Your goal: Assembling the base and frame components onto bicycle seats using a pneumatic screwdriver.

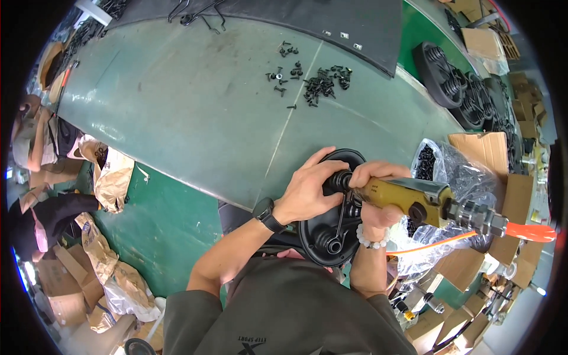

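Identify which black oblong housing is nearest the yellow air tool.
The housing under the left hand, beside the tool; the other housings sit bunched at upper right.

- From the housing [315,232], screws [321,86] lay at twelve o'clock on the bench [207,106].
- The power tool [399,194] was at three o'clock.
- A plastic bag [464,170] sat between two and three.
- A paper sack [120,174] lay at nine.

Here's the dark black saddle-shaped base [315,232], coil springs [329,241] facing up, stretching near to far; and the yellow air tool [402,195] points left from the right, nose apparently meeting the far spring [338,181], contact hidden.
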A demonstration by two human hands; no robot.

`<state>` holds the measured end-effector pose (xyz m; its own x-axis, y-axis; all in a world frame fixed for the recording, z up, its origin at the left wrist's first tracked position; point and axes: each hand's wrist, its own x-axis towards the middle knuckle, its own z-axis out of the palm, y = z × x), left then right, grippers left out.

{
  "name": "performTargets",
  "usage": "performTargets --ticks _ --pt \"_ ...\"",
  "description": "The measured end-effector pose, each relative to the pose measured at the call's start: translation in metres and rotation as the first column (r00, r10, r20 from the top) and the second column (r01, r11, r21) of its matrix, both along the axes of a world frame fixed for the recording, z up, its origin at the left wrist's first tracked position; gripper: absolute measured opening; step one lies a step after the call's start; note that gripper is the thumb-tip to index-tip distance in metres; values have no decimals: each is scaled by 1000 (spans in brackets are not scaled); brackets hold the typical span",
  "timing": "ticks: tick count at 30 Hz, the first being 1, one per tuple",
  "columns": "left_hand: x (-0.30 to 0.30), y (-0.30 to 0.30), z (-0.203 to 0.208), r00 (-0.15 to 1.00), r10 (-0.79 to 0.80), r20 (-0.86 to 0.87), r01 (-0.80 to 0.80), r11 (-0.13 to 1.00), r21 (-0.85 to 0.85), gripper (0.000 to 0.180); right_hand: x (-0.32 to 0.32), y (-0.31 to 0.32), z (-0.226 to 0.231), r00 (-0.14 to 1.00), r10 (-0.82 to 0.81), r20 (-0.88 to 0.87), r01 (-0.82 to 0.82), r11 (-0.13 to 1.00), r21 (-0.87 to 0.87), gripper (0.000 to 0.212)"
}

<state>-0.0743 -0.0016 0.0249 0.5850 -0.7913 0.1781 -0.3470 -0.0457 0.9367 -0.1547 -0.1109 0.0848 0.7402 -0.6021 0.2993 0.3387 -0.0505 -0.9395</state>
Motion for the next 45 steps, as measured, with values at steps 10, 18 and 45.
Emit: performTargets --ticks 10,18,45 --pt "22 -23 6 957 -243 159 245 970 10 49 -66 -37 42 855 -278 438 250 961 121 83" --pt "72 -139 38 809 410 -421 -501 856 -130 44 -141 -74 -26 668 -708 230 674 707 217 65" --pt "125 -134 -24 533 -89 841 -383 861 334 21 -125 -26 -75 909 -413 -66 418 900 122 36"
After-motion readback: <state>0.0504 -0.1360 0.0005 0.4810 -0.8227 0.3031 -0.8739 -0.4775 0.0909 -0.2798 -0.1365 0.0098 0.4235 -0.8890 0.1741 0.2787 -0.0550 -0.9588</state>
